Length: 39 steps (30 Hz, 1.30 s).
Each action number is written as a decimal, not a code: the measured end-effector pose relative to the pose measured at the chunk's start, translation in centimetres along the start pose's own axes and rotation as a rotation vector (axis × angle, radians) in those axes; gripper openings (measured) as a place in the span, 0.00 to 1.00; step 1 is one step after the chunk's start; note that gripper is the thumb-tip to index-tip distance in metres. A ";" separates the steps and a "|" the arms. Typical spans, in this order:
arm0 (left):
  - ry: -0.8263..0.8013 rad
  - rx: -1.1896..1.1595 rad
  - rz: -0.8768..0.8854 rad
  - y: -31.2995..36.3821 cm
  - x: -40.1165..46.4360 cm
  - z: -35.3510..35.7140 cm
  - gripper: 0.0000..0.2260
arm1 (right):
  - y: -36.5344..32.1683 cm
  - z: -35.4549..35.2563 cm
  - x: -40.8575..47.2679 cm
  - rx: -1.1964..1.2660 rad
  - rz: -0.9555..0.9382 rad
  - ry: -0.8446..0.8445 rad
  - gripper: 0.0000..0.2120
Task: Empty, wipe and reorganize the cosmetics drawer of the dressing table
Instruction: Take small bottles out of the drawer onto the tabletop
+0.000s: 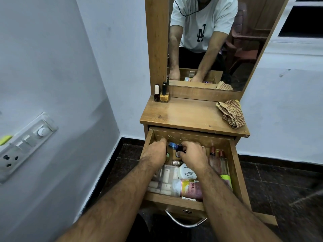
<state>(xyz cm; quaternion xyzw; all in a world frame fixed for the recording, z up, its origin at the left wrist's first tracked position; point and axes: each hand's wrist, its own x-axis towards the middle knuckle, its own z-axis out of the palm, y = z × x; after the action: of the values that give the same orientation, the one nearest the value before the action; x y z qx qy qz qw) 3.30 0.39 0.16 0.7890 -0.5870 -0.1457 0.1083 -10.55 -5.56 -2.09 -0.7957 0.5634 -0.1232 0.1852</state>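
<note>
My right hand's fingers pinch a dark nail polish bottle; its lower half is hidden. My left hand reaches palm-down into the open drawer's back-left corner, fingertips buried, so I cannot tell its grip. Both forearms stretch forward.

The drawer stands pulled out below the tabletop; two nail polish bottles stand at the tabletop's back left corner; a cloth lies at its right edge; a mirror rises behind; perfume bottles lie along the drawer's right side.
</note>
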 end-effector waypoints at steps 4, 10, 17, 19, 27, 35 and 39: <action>0.048 -0.051 0.024 -0.2 -0.2 0.1 0.12 | 0.1 0.2 0.0 0.037 0.029 -0.021 0.14; 0.161 -0.441 -0.064 -0.5 0.1 -0.2 0.09 | -0.1 -1.5 -0.5 0.355 0.027 0.131 0.08; 0.275 -0.832 0.021 -0.9 0.2 -3.2 0.10 | -1.0 -4.4 -1.5 0.686 -0.078 0.270 0.05; 0.316 -0.858 0.026 -0.9 1.0 -4.4 0.12 | -1.8 -5.9 -1.2 0.702 -0.112 0.282 0.11; 0.431 -0.689 -0.001 -1.3 6.1 -8.6 0.15 | -4.5 -9.1 4.5 0.554 -0.111 0.297 0.12; 0.435 -0.631 -0.035 -4.7 10.4 -9.8 0.13 | -7.8 -7.3 9.0 0.466 -0.103 0.206 0.11; 0.376 -0.639 -0.014 -5.2 12.0 -9.8 0.14 | -8.6 -6.5 10.6 0.479 -0.087 0.206 0.12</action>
<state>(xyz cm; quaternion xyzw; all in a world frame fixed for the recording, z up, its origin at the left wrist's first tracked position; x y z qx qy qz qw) 14.69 -9.58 6.25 0.7324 -0.4764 -0.1749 0.4539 -2.33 -13.97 7.38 -0.7360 0.4993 -0.3411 0.3044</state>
